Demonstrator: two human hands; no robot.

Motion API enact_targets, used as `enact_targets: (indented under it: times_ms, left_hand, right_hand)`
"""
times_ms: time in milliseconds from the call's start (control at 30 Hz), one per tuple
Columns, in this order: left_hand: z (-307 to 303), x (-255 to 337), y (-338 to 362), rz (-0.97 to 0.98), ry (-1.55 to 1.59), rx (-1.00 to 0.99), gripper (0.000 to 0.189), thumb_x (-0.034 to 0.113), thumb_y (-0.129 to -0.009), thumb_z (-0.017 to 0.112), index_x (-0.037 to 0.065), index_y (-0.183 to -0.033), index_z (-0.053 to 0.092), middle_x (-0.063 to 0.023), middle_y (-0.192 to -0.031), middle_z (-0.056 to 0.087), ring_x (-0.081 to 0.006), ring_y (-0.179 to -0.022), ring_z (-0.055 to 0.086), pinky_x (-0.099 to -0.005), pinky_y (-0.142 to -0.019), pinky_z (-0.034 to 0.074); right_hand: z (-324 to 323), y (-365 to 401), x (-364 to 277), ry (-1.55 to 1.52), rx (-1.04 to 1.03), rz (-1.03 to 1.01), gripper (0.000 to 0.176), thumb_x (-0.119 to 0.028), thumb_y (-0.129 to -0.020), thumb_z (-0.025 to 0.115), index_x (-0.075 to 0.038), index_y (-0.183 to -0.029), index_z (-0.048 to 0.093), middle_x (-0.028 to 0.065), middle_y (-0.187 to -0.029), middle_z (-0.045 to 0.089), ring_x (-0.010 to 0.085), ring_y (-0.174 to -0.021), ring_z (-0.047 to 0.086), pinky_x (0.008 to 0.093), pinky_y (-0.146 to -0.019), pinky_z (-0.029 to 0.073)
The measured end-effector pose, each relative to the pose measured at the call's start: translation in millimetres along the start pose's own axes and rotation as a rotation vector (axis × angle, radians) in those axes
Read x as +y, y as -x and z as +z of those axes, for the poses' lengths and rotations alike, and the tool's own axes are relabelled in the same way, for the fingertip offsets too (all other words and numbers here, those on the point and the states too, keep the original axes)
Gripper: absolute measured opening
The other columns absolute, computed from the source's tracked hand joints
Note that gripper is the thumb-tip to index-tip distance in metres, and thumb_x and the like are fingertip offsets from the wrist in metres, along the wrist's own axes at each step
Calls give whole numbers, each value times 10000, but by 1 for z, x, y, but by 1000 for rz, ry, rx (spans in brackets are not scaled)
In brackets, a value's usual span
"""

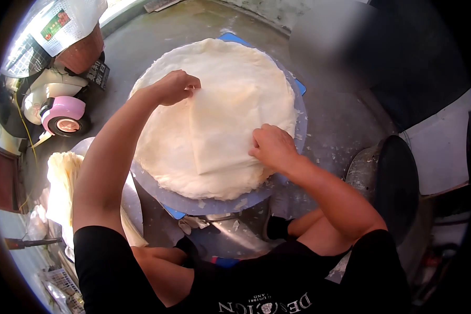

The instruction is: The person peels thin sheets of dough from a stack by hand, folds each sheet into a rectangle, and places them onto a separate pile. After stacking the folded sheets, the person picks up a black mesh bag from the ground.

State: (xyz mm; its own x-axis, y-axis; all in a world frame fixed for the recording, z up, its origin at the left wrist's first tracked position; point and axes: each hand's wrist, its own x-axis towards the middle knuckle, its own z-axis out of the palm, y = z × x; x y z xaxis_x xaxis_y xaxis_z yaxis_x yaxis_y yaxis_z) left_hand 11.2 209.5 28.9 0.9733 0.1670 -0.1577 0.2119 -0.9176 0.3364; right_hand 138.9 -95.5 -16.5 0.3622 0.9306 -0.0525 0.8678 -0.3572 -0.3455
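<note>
A broad round stack of thin cream-coloured sheets (165, 146), like bean curd skin or dough, lies in front of me with ragged edges. On its top is a folded thin sheet (225, 131) with a straight left edge. My left hand (179, 86) is closed in a pinch at that sheet's upper left corner. Lower down on the right, my right hand (273, 147) rests on the sheet with its fingers curled and pressed together at the edge. Its fingertips are partly hidden, and the sheet seems to be between them.
Under the stack is a round grey board (175, 201) over a blue support (234, 38). More folded sheets (63, 183) stand at the left. A pink-and-black round object (65, 115), a white basket (63, 26) and a dark round-topped drum (397, 188) are around me. Pale flakes dot the floor.
</note>
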Motion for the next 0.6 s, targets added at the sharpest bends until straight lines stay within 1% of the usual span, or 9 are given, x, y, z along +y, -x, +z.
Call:
enact_targets:
  times_ms: [67, 100, 200, 267, 300, 367, 400, 467, 600]
  left_hand:
    - [6, -7, -8, -158, 81, -76, 261, 3, -821, 598, 56, -1072, 644, -108, -872, 692, -288, -1050, 600, -394, -929, 469]
    - [11, -6, -12, -155, 81, -75, 261, 3, -821, 598, 56, -1072, 644, -108, -872, 692, -288, -1050, 600, -394, -929, 469]
    - [21, 1, -13, -56, -225, -39, 336, -28, -786, 588, 57, -1110, 616, -97, -906, 691, -305, -1104, 588, -405, -957, 456]
    - [24, 18, -4, -159, -263, 41, 481, -32, -766, 601, 96, -1230, 591, -116, -1134, 667, -309, -1186, 562, -395, -1048, 439]
    - [27, 21, 4, -163, -266, 44, 481, -32, -766, 601, 96, -1230, 591, -116, -1134, 667, -309, -1186, 562, -395, -1048, 439]
    - [33, 28, 25, -89, 48, 326, 593, -70, -754, 593, 110, -1318, 549, -113, -1232, 630, -313, -1249, 520, -404, -1063, 435]
    - [35, 34, 37, -95, 39, 326, 593, -70, -754, 593, 110, -1318, 549, -113, -1232, 630, -313, -1249, 520, -404, -1063, 435]
    - [41, 50, 65, -49, 163, 511, 585, -65, -760, 596, 99, -1321, 570, -150, -1270, 614, -334, -1256, 529, -423, -1062, 433]
    - [45, 86, 143, -155, 217, 440, 469, -12, -828, 612, 102, -1283, 614, -108, -1214, 666, -295, -1170, 607, -396, -988, 492]
  right_hand:
    - [2, 0, 0, -11, 4, -4, 184, -218, -755, 758, -80, -780, 638, 131, -884, 621, 337, -904, 625, 446, -782, 496]
    - [1, 1, -1, -9, 6, -2, 184, -218, -755, 758, -80, -780, 638, 131, -884, 621, 337, -904, 625, 446, -782, 496]
    - [-4, 1, -2, -19, -45, 44, 209, -231, -751, 767, -82, -823, 639, 131, -900, 626, 339, -912, 627, 441, -791, 498]
    - [-9, 1, -2, -17, -23, 88, 271, -260, -759, 775, -59, -881, 640, 152, -938, 663, 354, -940, 647, 440, -812, 507]
    - [-12, 0, -3, -17, -21, 83, 271, -260, -759, 775, -59, -881, 640, 152, -938, 663, 354, -940, 647, 440, -812, 507]
    - [-18, -4, -5, -49, 26, 234, 393, -318, -743, 801, -29, -951, 633, 183, -982, 693, 368, -971, 667, 447, -836, 518]
    - [-19, -8, -6, -56, 28, 226, 393, -318, -743, 801, -29, -951, 633, 183, -982, 693, 368, -971, 667, 447, -836, 518]
    - [-19, -16, -4, -8, 13, 318, 469, -357, -722, 817, -16, -979, 625, 199, -996, 705, 375, -982, 678, 455, -845, 523]
    - [-18, -25, -10, 11, -65, 289, 527, -347, -721, 805, 8, -1065, 624, 196, -989, 711, 368, -995, 686, 443, -867, 542]
